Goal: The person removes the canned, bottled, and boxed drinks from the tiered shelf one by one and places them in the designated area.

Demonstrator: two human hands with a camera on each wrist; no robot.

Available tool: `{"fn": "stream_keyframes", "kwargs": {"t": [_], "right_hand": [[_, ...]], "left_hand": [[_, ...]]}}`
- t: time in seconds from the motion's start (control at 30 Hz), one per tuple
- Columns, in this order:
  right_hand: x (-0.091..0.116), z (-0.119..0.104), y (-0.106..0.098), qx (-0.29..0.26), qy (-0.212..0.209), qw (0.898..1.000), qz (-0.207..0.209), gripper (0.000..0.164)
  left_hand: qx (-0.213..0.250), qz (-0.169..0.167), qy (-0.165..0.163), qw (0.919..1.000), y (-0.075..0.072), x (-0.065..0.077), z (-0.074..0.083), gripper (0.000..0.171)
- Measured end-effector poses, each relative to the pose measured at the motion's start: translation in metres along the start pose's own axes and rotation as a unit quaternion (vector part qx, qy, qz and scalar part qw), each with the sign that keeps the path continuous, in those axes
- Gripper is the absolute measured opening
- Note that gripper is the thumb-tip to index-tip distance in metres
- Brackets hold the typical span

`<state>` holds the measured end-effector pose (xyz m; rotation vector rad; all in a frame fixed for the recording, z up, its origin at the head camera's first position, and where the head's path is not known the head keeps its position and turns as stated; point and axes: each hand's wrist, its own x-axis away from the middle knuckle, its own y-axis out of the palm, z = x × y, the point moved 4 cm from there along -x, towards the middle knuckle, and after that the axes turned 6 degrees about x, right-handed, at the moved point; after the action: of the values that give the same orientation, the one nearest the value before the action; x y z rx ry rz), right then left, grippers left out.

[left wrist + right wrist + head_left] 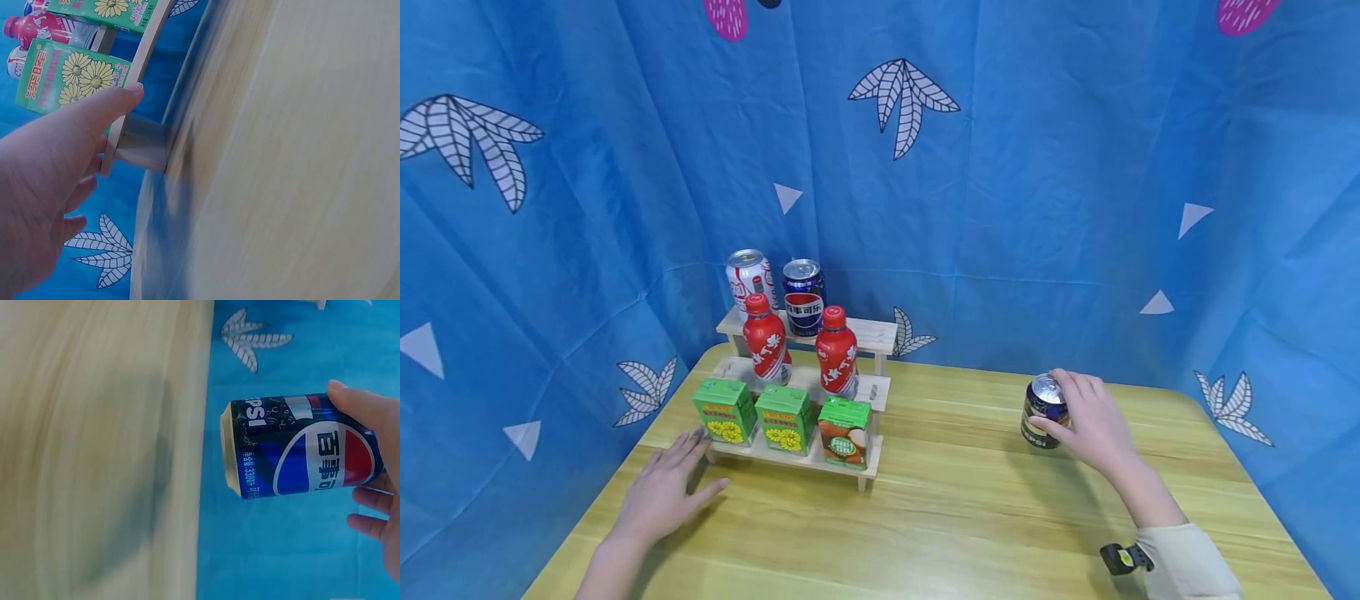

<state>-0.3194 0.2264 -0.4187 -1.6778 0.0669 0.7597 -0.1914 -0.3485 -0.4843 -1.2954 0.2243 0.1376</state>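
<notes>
Far left, got the left hand (661, 493) spread loosely, gripping nothing, right by a pale wooden three-tier shelf (871, 335) (can't tell if touching). Over on the right, got a dark blue cylindrical metal Pepsi can (294, 450) roughly upright, just clear of the yellowish wood-grain table (955, 525), held near its top by the right hand (1093, 421). Looks like the carry step; next, probably needs a steady grip and soft, level set-down.

Wooden table (955, 517), tiered shelf (874, 335) on it, two cans (805, 307) above, two bottles (837, 354) midway, three cartons (784, 421) below
</notes>
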Motion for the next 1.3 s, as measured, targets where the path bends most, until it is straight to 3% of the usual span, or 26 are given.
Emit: {"fn": "stream_keyframes", "kwargs": {"t": [0.9,1.3], "right_hand": [[0.041,0.068,0.005,-0.007,0.093,0.995,0.024,0.08],[0.055,0.095,0.005,-0.007,0.162,0.987,-0.015,0.083]], "left_hand": [[0.005,0.001,-0.004,1.0,0.001,-0.001,-0.001,0.082],[0.014,-0.001,-0.008,0.9999,0.004,-0.001,-0.002,0.082]]}}
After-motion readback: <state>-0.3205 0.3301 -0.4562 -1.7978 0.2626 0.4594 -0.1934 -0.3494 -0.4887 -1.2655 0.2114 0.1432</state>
